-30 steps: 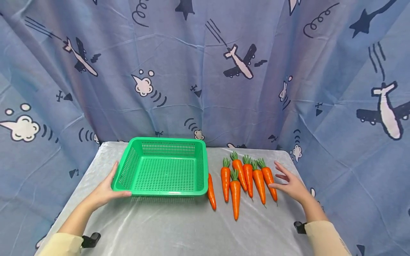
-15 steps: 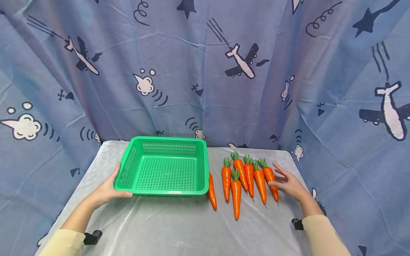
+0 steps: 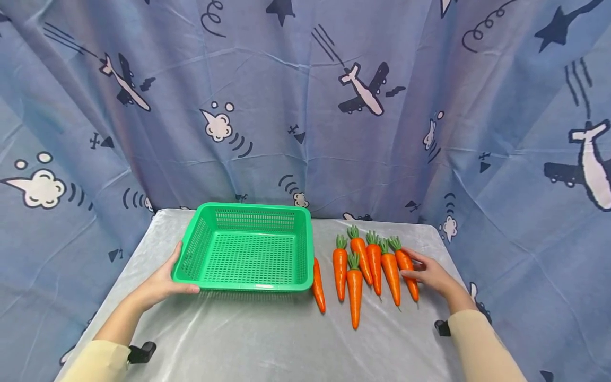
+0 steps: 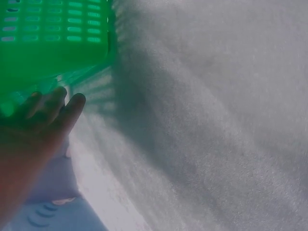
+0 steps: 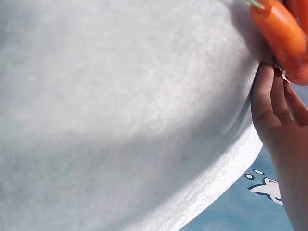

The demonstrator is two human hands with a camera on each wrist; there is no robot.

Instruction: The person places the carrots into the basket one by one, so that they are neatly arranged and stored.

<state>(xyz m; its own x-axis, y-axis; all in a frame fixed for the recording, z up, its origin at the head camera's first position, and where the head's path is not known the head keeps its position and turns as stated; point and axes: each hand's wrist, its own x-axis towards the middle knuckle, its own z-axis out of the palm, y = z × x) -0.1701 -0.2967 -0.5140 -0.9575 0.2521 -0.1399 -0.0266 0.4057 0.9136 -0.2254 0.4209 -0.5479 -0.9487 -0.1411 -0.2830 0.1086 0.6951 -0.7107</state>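
Green basket [image 3: 252,257], your left hand [image 3: 161,285] has near-left corner between thumb and fingers. Seven carrots [image 3: 374,265] right of basket; your right hand [image 3: 433,276] half-open over farthest carrot [image 3: 412,289], can't tell if gripped.

The basket [image 3: 255,287] is green, the carrots [image 3: 375,268] orange, the curtain [image 3: 277,116] blue and airplane-patterned.

Shiny plastic over soft cloth

The basket [image 3: 238,287] at eight o'clock is smooth, glossy plastic. Near half past four, the carrots [image 3: 355,297] have slick skins with bright highlights. At six o'clock the desk [image 3: 258,339] wears velvety cloth with a faint sheen. The curtain [image 3: 258,132] at twelve is matt, creased fabric; the sleeves [image 3: 484,347] at eight and four look matt and soft.
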